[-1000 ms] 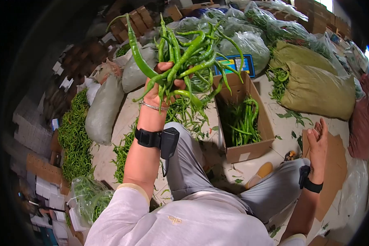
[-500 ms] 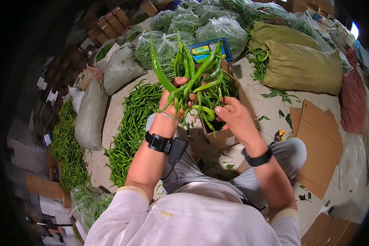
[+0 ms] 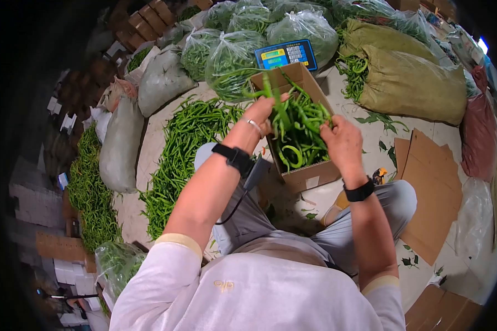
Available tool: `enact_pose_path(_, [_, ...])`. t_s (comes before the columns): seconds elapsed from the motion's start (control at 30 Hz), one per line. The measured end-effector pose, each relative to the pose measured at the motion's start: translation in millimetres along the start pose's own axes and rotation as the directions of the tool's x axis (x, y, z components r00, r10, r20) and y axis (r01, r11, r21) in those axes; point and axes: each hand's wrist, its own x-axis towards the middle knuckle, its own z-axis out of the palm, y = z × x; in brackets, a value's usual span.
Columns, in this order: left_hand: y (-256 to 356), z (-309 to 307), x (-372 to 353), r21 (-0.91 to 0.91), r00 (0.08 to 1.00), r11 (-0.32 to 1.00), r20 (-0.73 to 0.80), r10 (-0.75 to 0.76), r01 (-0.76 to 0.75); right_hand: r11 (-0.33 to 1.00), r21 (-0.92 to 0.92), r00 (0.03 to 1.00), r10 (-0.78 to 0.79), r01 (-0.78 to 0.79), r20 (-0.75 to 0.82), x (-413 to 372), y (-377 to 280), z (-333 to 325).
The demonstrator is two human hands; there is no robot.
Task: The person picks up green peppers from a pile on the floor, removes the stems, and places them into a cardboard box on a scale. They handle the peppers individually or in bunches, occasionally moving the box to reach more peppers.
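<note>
The fingers [image 3: 271, 105] of the left hand [image 3: 261, 117] are curled shut on the stem ends of a bunch of green chilli peppers [image 3: 297, 117]. The fingers [image 3: 328, 126] of the right hand [image 3: 343, 142] close on the same bunch from its right side. The bunch sits between the two hands, across the open top of a cardboard box [image 3: 306, 177]. It hangs in among the loose chillies [image 3: 297, 157] inside the box. Whether it rests on them cannot be told.

A black wrist strap [image 3: 233, 156] carrying a small device sits on the left forearm, and a black band [image 3: 360, 193] circles the right wrist. The box stands on the floor just beyond the person's knees.

Just beyond the box is a blue digital scale [image 3: 285, 54]. To the left of the box a long heap of green chillies [image 3: 185, 146] lies on the floor. Clear plastic bags of chillies [image 3: 229, 52] stand at the far side, near the scale. Two olive sacks [image 3: 408, 77] lie at the far right. Grey sacks [image 3: 121, 146] lie at the left. Flat cardboard sheets [image 3: 431, 187] lie on the floor to the right of the person's knee.
</note>
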Motion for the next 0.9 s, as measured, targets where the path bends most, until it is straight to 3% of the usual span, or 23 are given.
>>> enact_pose_path(0.03, [-3.2, -7.0, 13.7, 0.008, 1.000, 1.000, 0.005, -0.021, 0.021, 0.996, -0.088, 1.000, -0.030, 0.031, 0.009, 3.7, 3.8, -1.8])
enact_pose_path(0.07, [0.0, 3.4, 4.1, 0.163, 0.997, 0.986, -0.057, 0.049, -0.039, 0.995, -0.093, 0.999, -0.026, 0.028, 0.023, 4.8, 5.0, -5.0])
enact_pose_path(0.17, [10.6, 22.7, -20.5, 0.299, 0.986, 0.954, -0.158, 0.050, 0.000, 0.923, -0.254, 0.952, -0.304, 0.288, -0.027, 12.1, -2.1, -21.7])
enact_pose_path(0.2, [10.2, 19.2, -18.7, 0.293, 0.986, 0.956, -0.162, 0.043, 0.006, 0.923, -0.254, 0.953, -0.302, 0.288, -0.018, 15.4, -7.1, -27.2])
enact_pose_path(0.27, [14.9, 8.2, -10.9, 0.483, 0.992, 0.874, -0.080, 0.102, -0.051, 0.912, -0.160, 0.920, -0.389, 0.377, -0.048, 22.6, -19.8, -38.1])
enact_pose_path(0.33, [22.3, -1.5, -5.9, 0.528, 0.991, 0.845, -0.043, 0.124, -0.083, 0.922, -0.134, 0.927, -0.372, 0.362, -0.054, 29.1, -39.5, -52.8])
enact_pose_path(0.4, [29.6, -6.2, -4.9, 0.613, 0.991, 0.781, 0.035, 0.127, -0.121, 0.983, 0.051, 0.984, -0.175, 0.176, -0.011, 33.5, -53.1, -62.6])
enact_pose_path(0.47, [36.7, -0.9, -18.6, 0.563, 0.992, 0.817, 0.032, 0.123, -0.119, 0.964, 0.042, 0.965, -0.261, 0.262, -0.025, 39.5, -44.8, -57.5])
enact_pose_path(0.53, [47.4, -4.1, -19.5, 0.705, 0.999, 0.707, 0.039, 0.036, -0.053, 0.976, 0.177, 0.992, -0.127, 0.123, 0.008, 43.2, -38.9, -53.0])
enact_pose_path(0.67, [51.5, -8.9, -28.5, 0.604, 0.991, 0.792, 0.130, 0.012, -0.089, 0.944, 0.294, 0.987, -0.121, 0.147, -0.104, 43.0, -31.9, -45.1])
enact_pose_path(0.73, [45.5, -9.1, -30.2, 0.580, 0.995, 0.810, 0.097, 0.036, -0.086, 0.937, 0.043, 0.928, -0.336, 0.347, -0.162, 41.8, -28.1, -35.1])
enact_pose_path(0.8, [40.6, -15.3, -24.8, 0.699, 0.966, 0.698, 0.256, -0.045, -0.153, 0.953, 0.079, 0.946, -0.275, 0.291, -0.169, 36.6, -34.8, -40.0])
enact_pose_path(0.87, [37.3, -13.8, -20.6, 0.750, 0.949, 0.640, 0.300, -0.101, -0.169, 0.940, 0.286, 0.966, -0.120, 0.184, -0.227, 27.3, -56.9, -47.0])
enact_pose_path(0.9, [35.4, -11.6, -15.7, 0.738, 0.938, 0.627, 0.346, -0.034, -0.249, 0.933, 0.312, 0.969, -0.112, 0.179, -0.222, 26.6, -60.8, -47.3])
